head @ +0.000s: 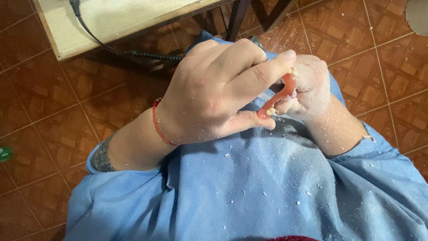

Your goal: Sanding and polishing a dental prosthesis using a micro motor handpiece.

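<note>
I see my left hand (214, 89) pinching a pink denture (280, 96) between thumb and forefinger. My dust-covered right hand (307, 87) grips its far end, just beside the left fingertips, above my blue smock (267, 187).

Under me there's the reddish-brown parquet-pattern tiled floor (53, 116), white dust scattered over it near the dark wooden table legs (236, 18). Up top, the pale wooden tabletop (116, 20) carries a black ribbed cable (84, 22) trailing over its edge.
</note>
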